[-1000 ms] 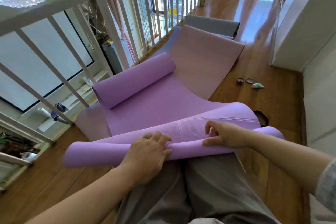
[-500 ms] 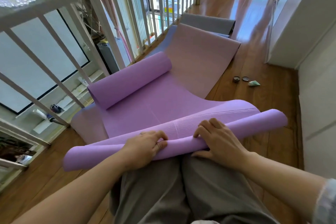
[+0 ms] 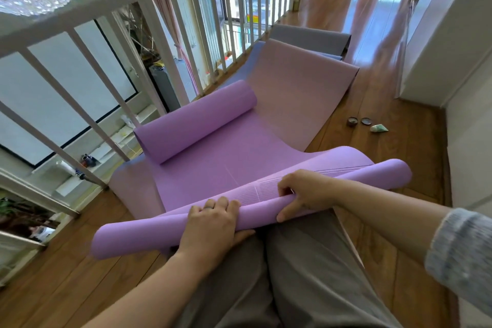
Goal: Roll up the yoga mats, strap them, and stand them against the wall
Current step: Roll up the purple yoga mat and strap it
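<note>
One purple mat (image 3: pixel 213 168) part-rolled, left hand (image 3: pixel 213 224) gripping it, right hand (image 3: pixel 303 194) gripping it

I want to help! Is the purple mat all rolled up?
No, the left hand and right hand grip a thin roll, and much of the purple mat lies flat.

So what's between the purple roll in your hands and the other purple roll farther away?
Just the flat middle of the same purple mat, with nothing on it, running from the near roll to the far roll. The head view shows it.
</note>
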{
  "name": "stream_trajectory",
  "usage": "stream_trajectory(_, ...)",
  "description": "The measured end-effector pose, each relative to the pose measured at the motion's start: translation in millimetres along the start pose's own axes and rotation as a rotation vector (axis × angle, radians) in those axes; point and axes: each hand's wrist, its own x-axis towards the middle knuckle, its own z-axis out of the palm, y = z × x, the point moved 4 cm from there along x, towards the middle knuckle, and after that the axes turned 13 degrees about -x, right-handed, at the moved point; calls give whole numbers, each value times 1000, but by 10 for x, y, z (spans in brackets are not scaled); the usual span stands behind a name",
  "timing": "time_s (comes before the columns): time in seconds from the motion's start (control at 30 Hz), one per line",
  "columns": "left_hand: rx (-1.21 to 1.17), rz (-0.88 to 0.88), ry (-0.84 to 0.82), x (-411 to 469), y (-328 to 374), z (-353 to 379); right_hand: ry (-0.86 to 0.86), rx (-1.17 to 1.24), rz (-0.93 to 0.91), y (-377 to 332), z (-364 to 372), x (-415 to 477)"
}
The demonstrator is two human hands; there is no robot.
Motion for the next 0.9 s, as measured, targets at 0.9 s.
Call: stream_trajectory(0.9, 100, 243, 113, -145, -62, -811, 119, -455, 47, -752, -422, -513)
